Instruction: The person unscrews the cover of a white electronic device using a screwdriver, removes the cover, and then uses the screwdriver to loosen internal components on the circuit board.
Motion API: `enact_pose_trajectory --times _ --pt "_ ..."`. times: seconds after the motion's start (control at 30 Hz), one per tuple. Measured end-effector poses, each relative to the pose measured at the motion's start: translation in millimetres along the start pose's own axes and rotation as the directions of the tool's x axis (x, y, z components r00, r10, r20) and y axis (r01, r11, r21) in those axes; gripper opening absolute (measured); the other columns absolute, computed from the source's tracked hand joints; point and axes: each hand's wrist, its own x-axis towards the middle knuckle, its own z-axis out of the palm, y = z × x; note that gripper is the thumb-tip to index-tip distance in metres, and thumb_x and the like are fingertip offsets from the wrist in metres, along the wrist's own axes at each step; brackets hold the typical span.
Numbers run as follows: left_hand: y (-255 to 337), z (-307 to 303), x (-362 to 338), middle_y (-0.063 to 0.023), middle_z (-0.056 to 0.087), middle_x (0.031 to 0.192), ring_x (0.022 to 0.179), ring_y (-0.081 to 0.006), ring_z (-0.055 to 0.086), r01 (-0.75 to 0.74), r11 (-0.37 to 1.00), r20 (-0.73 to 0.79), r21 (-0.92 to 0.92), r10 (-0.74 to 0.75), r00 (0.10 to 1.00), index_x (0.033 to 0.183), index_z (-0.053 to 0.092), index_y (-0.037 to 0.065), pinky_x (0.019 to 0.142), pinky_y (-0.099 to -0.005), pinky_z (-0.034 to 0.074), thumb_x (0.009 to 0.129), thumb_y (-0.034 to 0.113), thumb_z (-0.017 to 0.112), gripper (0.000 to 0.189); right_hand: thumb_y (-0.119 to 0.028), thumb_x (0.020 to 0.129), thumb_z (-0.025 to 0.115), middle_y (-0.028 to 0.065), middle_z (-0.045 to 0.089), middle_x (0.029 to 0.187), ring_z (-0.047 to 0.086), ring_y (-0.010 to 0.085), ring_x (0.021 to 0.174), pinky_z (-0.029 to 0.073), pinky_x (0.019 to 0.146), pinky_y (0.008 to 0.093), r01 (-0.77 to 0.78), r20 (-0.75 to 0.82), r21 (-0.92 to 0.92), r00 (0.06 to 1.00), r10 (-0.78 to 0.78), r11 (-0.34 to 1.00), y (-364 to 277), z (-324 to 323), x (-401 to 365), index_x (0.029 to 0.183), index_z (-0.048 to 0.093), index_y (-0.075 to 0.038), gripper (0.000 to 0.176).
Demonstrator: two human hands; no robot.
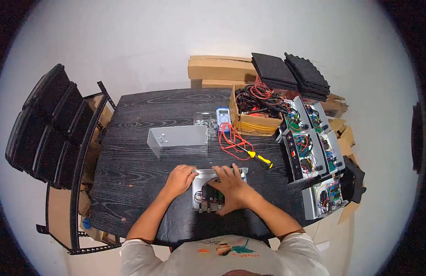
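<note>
An open metal case [198, 194] with wires and dark electronic parts inside lies on the black wood-grain table [144, 108], close to my body. At its upper left corner is my left hand [180, 180], fingers bent together on the rim; what they pinch, if anything, is too small to make out. My right hand [233, 189] reaches over the right part of the case with fingers spread, thumb near the lower edge, and hides much of the inside. Beyond the case stands a bent grey metal cover [183, 136].
A yellow-black screwdriver [260, 159], a multimeter [223, 118] with red leads and a clear parts box [204, 119] lie ahead. A cardboard box [256, 124] of cables and several open electronics cases [305, 154] are at the right. Black cases [47, 129] are stacked left.
</note>
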Motion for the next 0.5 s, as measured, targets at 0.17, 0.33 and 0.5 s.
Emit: enact_pose_trajectory --times 0.17,0.33,0.5 --pt "14 -3 4 -0.011 0.077 0.099 0.09 -0.0167 0.071 0.02 0.856 -0.307 -0.516 -0.207 0.929 0.119 0.064 -0.002 0.089 -0.035 0.055 0.104 0.016 0.06 0.024 -0.051 0.04 0.098 0.0262 0.03 0.16 0.028 0.0478 0.15 0.023 0.125 0.0639 0.118 -0.201 0.322 0.978 -0.054 0.94 16 -19 -12 0.143 0.065 -0.012 0.114" --pt "50 -6 19 -0.0097 0.068 0.113 0.106 -0.0148 0.063 -0.031 0.748 -0.305 -0.663 -0.232 0.924 0.123 0.055 0.0 0.091 -0.0317 0.051 0.115 0.028 0.046 0.031 -0.04 0.035 0.099 0.0266 0.028 0.162 0.03 0.0484 0.151 0.025 0.126 0.0553 0.304 -0.499 0.544 0.867 0.01 0.782 22 -11 -7 0.146 0.064 -0.015 0.119" --pt "77 -1 37 -0.0183 0.065 0.102 0.093 -0.0338 0.068 -0.04 0.869 -0.25 -0.493 -0.097 0.963 0.111 0.058 0.001 0.083 -0.0419 0.054 0.104 0.008 0.054 0.011 -0.041 0.038 0.098 0.0262 0.021 0.166 0.027 0.047 0.155 0.022 0.127 0.0561 0.471 -0.679 0.598 0.728 0.097 0.649 25 29 17 0.15 0.061 -0.016 0.121"
